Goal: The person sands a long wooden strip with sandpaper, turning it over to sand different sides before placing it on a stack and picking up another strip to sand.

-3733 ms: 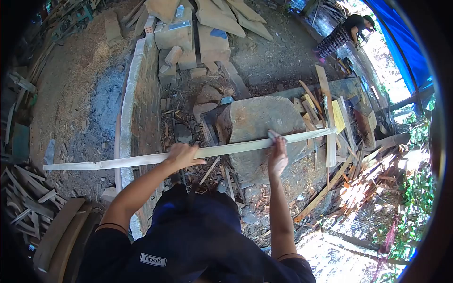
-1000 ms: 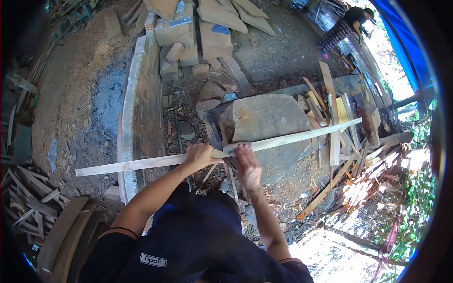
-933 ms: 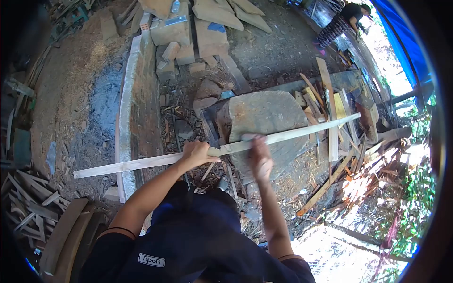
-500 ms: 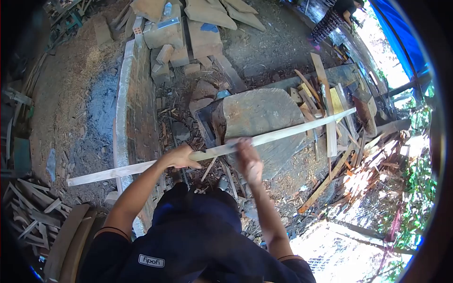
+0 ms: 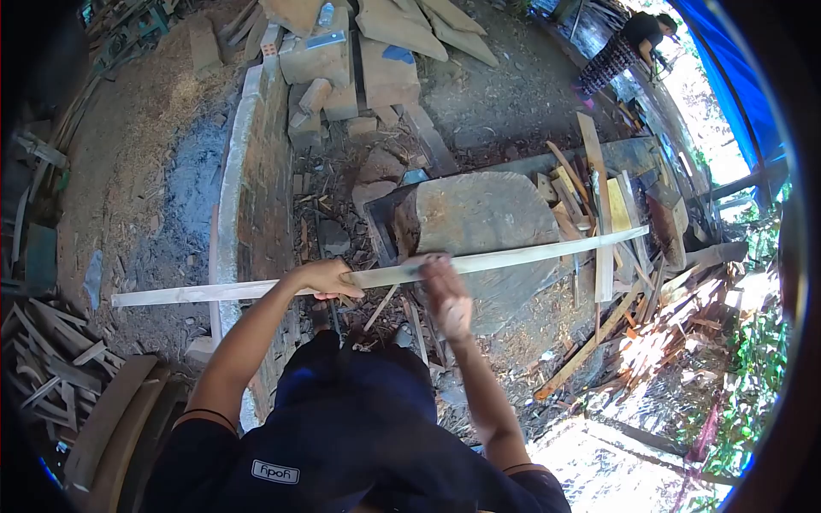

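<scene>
grip: left hand (image 5: 323,278) closed around the slat (image 5: 530,253), fingers wrapped over its top edge; right hand (image 5: 446,295) pressed against the slat just right of the left hand, blurred, so i cannot tell whether it clasps the wood or something small against it.
slat: long, pale, thin, held nearly level in front of the person, its left end out over the scrap pile (image 5: 51,368) side, its right end rising a little over the offcuts (image 5: 599,214).
scrap pile: left of the slat's left end, grey sticks heaped on the ground, with curved boards (image 5: 107,427) just below it.
curb (image 5: 231,188): a pale, long edge running away from the person, crossing under the slat left of the left hand.
stone (image 5: 483,231): big, flat and grey, behind the slat, right of the left hand; the right hand lies in front of its lower left edge.
blocks (image 5: 342,68): well beyond the stone, stacked at the far end of the curb.
offcuts: right of the stone, planks and sticks lying crosswise, under the slat's right end.
other person (image 5: 620,51): far beyond the offcuts, top right, bent over, beside a blue tarp (image 5: 727,77).
</scene>
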A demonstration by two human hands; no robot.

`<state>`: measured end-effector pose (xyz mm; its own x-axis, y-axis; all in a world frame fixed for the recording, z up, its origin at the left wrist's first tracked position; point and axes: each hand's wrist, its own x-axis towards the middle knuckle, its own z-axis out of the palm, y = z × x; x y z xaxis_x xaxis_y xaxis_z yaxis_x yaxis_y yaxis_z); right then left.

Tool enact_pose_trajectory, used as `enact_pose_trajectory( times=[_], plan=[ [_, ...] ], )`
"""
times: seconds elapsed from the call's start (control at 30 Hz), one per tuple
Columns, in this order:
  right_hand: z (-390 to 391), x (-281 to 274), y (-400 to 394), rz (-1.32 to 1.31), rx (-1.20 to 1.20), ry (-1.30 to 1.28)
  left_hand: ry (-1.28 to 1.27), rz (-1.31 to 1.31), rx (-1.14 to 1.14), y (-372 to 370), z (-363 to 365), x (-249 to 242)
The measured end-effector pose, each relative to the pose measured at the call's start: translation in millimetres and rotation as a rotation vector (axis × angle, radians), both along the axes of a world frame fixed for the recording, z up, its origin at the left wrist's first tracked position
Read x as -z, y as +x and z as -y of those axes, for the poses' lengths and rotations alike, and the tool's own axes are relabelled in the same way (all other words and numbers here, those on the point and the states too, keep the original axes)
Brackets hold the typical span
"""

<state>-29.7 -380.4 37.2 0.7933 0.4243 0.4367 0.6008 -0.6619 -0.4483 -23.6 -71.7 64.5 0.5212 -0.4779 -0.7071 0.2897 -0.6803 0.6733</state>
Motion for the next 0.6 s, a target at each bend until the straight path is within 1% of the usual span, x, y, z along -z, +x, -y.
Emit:
enact_pose_trajectory(
  times=[0.03,0.1,0.13,0.17,0.23,0.27,0.3,0.33,0.37,0.43,0.47,0.5,0.57,0.6],
  plan=[
    [20,6,14,0.043,0.002,0.010,-0.001,-0.002,0.008,-2,-2,2],
    [66,12,41,0.151,0.182,0.006,-0.092,-0.038,-0.045,-8,-11,3],
    [85,21,52,0.111,0.383,0.012,-0.074,-0.035,-0.060,-12,-14,3],
    [89,16,57,0.071,0.582,0.019,-0.072,-0.035,-0.049,-14,-18,4],
    [77,17,46,0.056,0.648,0.041,-0.091,-0.097,-0.044,-17,-27,7],
    [63,12,42,0.044,0.700,0.063,-0.076,-0.049,-0.009,-17,-34,22],
    [52,20,33,0.145,0.569,-0.020,-0.082,-0.043,-0.011,-15,-34,19],
    [37,24,21,0.273,0.421,-0.039,-0.077,-0.078,-0.036,-16,-34,12],
    [21,36,8,0.029,0.311,0.090,-0.069,-0.116,-0.061,-18,-35,7],
    [7,4,-11,0.032,0.129,-0.017,-0.048,-0.117,-0.057,-22,-39,5],
    [18,11,-2,0.055,0.100,-0.005,-0.049,-0.095,-0.087,-25,-44,5],
    [32,24,11,0.081,0.136,0.058,-0.050,-0.073,-0.110,-27,-48,4],
    [59,-1,27,0.033,0.432,-0.005,-0.039,-0.103,-0.098,-29,-54,-1],
    [83,11,39,0.051,0.543,0.001,-0.026,-0.131,-0.098,-29,-57,-3]
  ],
)
